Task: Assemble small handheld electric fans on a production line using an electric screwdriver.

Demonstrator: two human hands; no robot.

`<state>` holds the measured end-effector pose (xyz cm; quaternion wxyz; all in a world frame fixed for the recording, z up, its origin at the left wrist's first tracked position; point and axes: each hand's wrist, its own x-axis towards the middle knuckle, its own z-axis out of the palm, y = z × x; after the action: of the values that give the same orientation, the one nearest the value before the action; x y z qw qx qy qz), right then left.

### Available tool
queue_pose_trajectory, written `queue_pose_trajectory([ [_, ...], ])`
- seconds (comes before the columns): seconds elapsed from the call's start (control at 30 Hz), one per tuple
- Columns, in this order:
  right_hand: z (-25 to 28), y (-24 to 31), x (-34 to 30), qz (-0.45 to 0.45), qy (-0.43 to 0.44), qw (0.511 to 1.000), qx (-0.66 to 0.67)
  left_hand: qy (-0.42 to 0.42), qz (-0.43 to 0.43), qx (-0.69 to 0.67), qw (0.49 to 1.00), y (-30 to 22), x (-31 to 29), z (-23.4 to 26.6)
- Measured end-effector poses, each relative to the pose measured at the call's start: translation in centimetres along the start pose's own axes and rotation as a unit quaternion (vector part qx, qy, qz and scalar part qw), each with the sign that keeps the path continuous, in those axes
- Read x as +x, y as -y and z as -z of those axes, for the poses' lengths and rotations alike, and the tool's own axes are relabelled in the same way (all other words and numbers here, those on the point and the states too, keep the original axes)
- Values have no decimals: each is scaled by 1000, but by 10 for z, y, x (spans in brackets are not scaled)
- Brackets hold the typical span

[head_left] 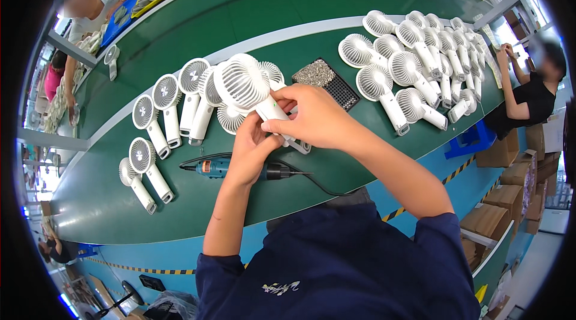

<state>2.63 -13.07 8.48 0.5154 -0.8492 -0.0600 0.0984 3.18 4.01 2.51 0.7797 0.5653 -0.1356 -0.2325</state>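
Note:
Both my hands hold a white handheld fan [242,83] above the green workbench, its round grille tilted up and to the left. My left hand [249,147] is closed about the lower handle, and its grip partly hides that handle. From the right, my right hand [321,117] pinches the handle just below the head. More white fans [230,118] lie beneath and behind the held one, partly covered by it. A teal electric screwdriver [221,168] rests on the bench under my left wrist, with its bit pointing right.
Several fans [165,92] lie at left, and a dense group of fans [408,68] covers the right. Beyond my right hand sits a black tray [343,93] with small metal screws. A grey rail [288,33] borders the far green belt. Other people work at both sides.

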Motion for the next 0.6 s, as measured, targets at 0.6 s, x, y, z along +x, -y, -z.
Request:
queue_pose_trajectory([
  [0.6,-46,10,-29,118,-89,978,-145,-213,-164,-215,939,-26,13,16],
])
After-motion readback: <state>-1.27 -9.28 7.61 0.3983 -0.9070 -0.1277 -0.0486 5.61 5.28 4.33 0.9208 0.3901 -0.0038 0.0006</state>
